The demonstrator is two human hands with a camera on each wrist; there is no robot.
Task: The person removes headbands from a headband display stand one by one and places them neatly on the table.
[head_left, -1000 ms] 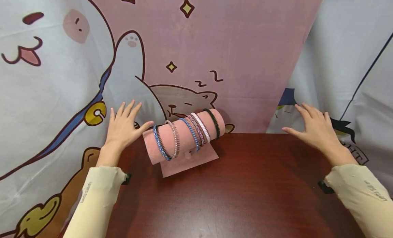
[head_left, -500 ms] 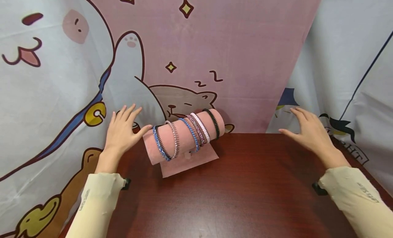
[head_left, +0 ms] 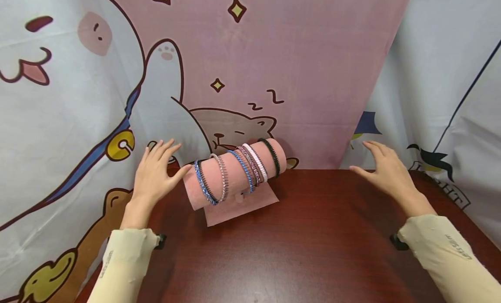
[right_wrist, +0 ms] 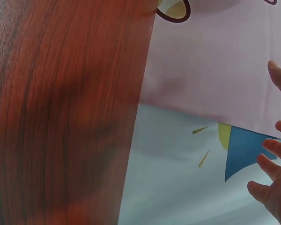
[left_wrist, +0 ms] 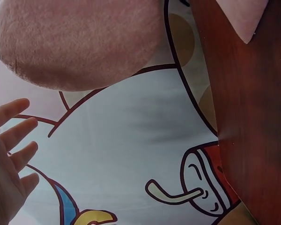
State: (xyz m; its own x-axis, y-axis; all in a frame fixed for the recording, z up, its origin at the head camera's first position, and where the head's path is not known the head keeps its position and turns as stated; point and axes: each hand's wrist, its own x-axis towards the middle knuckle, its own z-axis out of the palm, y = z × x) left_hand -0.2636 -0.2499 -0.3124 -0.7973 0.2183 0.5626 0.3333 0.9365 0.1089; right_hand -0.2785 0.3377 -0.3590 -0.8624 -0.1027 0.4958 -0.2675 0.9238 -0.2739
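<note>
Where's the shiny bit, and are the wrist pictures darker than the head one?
Head view: brightest, with a pale glare on the table near the bottom edge; left wrist view: dimmer, with a soft grey shadow on the printed cloth below the pink roll; right wrist view: also dimmer, with dark, soft-edged shadows across the table.

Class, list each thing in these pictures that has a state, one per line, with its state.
Stand: upright on its base on the table
Bands: all worn around the stand's roll, with gaps between some
Left hand: fingers spread, holding nothing, close to the stand; thumb contact unclear
Right hand: fingers apart, holding nothing, away from the stand
Sleeves: down near the wrists
Cloth: hanging, creased
</note>
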